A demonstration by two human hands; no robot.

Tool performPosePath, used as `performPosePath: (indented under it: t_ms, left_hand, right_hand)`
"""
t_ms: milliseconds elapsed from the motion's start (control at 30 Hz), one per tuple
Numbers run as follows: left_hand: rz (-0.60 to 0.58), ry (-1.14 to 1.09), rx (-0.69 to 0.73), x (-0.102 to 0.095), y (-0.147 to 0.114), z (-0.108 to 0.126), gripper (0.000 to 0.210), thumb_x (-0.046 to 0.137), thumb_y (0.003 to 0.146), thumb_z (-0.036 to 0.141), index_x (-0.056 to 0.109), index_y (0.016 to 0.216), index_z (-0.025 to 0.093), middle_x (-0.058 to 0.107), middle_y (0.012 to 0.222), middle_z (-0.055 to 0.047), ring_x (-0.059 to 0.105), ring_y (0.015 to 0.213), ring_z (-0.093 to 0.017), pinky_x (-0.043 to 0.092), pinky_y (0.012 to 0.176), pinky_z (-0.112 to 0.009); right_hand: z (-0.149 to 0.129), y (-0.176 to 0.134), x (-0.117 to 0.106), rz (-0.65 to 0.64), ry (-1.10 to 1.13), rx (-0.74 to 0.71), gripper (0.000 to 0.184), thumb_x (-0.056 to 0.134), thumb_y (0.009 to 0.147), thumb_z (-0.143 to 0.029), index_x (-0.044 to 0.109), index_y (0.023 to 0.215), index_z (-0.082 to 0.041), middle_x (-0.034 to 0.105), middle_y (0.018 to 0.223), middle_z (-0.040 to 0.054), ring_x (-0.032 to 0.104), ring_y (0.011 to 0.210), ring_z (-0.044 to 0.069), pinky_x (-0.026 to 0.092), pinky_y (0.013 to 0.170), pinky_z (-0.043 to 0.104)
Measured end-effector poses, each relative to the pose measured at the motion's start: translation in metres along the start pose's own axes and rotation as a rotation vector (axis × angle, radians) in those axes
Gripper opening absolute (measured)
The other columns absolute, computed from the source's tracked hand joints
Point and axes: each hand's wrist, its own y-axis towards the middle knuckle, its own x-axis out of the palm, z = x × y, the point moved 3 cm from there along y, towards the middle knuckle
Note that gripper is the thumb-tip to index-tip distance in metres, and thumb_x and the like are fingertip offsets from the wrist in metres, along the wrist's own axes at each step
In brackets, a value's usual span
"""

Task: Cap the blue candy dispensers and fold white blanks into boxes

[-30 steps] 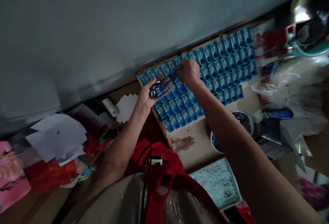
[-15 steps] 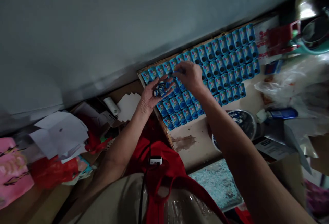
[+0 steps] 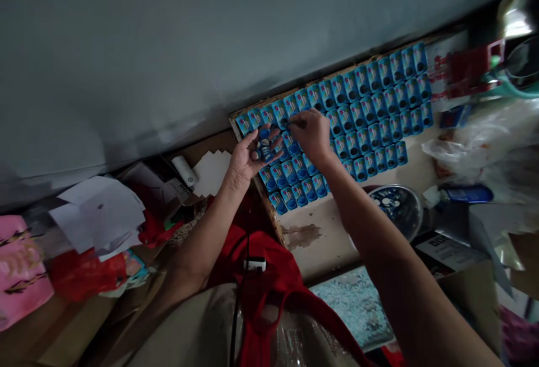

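My left grip (image 3: pixel 246 157) lies open, palm up, cradling small blue-and-white discs (image 3: pixel 264 149). To its right, my right grip (image 3: pixel 312 133) curls over blue cards (image 3: pixel 373 103); whether it pinches anything I cannot tell. Bare tabletop (image 3: pixel 326 232) opens nearer, beside the worn left edge (image 3: pixel 269 210).

Cards (image 3: pixel 347 115) on table (image 3: pixel 332 224), wall (image 3: pixel 210 36) behind — bowl (image 3: pixel 416 222) in front, papers (image 3: pixel 101 218) left
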Motion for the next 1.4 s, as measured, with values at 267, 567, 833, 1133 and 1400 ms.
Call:
performPosePath:
  t_ms: [267,567,833,1133,1400]
  left_hand:
    - [-0.011,0.001,-0.032,0.0,-0.001,0.018,0.038,0.054,0.104,0.036,0.066,0.137,0.021,0.081,0.117,-0.01,0.078,0.11,-0.026,0.052,0.114,-0.057]
    - [0.005,0.02,-0.151,-0.004,-0.009,-0.004,0.034,0.053,0.105,0.037,0.071,0.127,0.018,0.082,0.105,-0.011,0.078,0.109,-0.028,0.053,0.111,-0.059]
    - [0.059,-0.016,-0.178,-0.011,-0.001,-0.022,0.026,0.058,0.103,0.038,0.074,0.102,0.017,0.081,0.089,-0.008,0.079,0.1,-0.028,0.053,0.111,-0.059]
    - [-0.009,0.006,-0.077,-0.021,-0.026,0.002,0.037,0.054,0.104,0.037,0.07,0.131,0.017,0.079,0.121,-0.014,0.075,0.117,-0.029,0.052,0.113,-0.057]
    - [-0.076,0.0,-0.081,-0.021,-0.021,0.017,0.04,0.05,0.106,0.043,0.071,0.13,0.019,0.078,0.126,-0.013,0.074,0.12,-0.028,0.053,0.113,-0.056]
  right_hand:
    - [-0.001,0.058,0.013,-0.16,-0.388,0.137,0.013,0.076,0.08,-0.026,0.069,0.09,-0.026,0.075,0.095,0.0083,0.067,0.092,0.029,0.05,0.079,0.04]
    - [-0.024,0.016,0.005,-0.075,-0.205,-0.154,0.018,0.062,0.089,-0.021,0.073,0.102,-0.025,0.07,0.105,0.0078,0.065,0.095,0.026,0.05,0.085,0.038]
    - [-0.02,-0.031,0.012,-0.188,-0.032,-0.25,0.016,0.061,0.083,-0.02,0.076,0.087,-0.022,0.07,0.096,0.0077,0.065,0.09,0.024,0.053,0.084,0.036]
    - [-0.019,0.014,0.03,-0.062,-0.18,-0.067,0.009,0.062,0.078,-0.017,0.068,0.077,-0.024,0.073,0.091,0.0074,0.066,0.084,0.025,0.052,0.077,0.038]
    - [-0.017,0.042,0.032,-0.149,-0.342,0.123,0.018,0.078,0.076,-0.029,0.063,0.087,-0.027,0.071,0.088,0.0058,0.067,0.09,0.029,0.05,0.08,0.043]
